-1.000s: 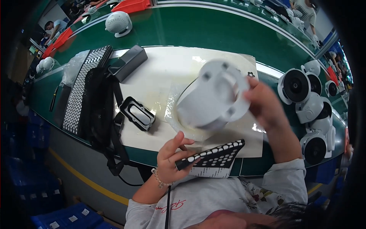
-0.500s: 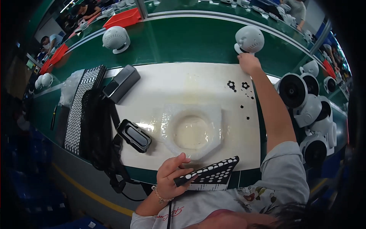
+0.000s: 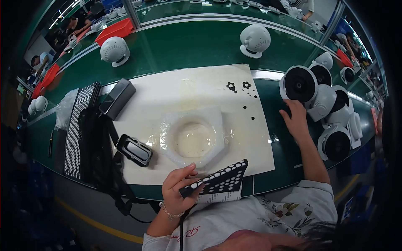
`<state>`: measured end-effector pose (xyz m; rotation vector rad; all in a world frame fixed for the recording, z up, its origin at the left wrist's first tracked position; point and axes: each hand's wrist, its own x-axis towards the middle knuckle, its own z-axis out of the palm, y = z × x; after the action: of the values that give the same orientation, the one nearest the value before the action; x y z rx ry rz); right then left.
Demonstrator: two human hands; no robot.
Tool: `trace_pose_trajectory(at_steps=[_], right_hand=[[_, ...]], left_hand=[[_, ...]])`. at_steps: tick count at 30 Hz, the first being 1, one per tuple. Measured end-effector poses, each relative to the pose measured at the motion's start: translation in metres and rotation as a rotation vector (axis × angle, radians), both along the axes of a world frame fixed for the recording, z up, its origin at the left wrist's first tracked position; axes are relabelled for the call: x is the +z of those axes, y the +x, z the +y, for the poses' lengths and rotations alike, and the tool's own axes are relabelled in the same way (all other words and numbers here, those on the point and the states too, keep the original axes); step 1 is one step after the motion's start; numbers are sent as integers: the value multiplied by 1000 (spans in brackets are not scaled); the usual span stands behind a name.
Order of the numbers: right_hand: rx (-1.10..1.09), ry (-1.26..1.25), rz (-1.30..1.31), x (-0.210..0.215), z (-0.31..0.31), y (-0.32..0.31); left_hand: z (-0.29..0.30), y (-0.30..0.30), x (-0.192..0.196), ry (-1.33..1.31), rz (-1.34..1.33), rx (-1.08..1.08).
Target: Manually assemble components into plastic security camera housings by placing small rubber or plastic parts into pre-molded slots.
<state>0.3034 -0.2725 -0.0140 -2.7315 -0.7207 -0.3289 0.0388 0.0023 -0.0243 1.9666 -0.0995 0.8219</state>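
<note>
My left hand (image 3: 179, 188) grips a bent black sheet with rows of white dots (image 3: 224, 180), above the near edge of the table. A paper-like white strip with print shows along the sheet's lower side. My right hand (image 3: 295, 119) is open at the right, thumb and fingers apart. Its fingertips reach the lower edge of a white round-headed device with a black round face (image 3: 298, 84), at the front of a cluster of similar devices. Whether they touch it I cannot tell. Between my hands lies a white foam ring (image 3: 215, 144) wrapped in clear film.
Two white devices (image 3: 255, 39) stand apart on the green belt. At left are a grey box (image 3: 118, 99), a black-framed oblong part (image 3: 135, 149), black straps and dotted sheets (image 3: 76, 134). Small black pieces (image 3: 231, 86) lie on the pale board (image 3: 247, 146). Co-workers sit farther off.
My right hand has left the white device on the belt and come back to the cluster at right. The view has turned rightward. My left hand still holds the dotted sheet.
</note>
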Motion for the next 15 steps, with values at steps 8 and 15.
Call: trace_pose_trajectory(at_steps=[8,15], right_hand=[[-163,-169,-73,-25,0,13],[-173,-29,-68,-21,-18,40]], left_hand=[[-1,-3,2,26,19,-16],[-1,-4,5,9,16,-55]])
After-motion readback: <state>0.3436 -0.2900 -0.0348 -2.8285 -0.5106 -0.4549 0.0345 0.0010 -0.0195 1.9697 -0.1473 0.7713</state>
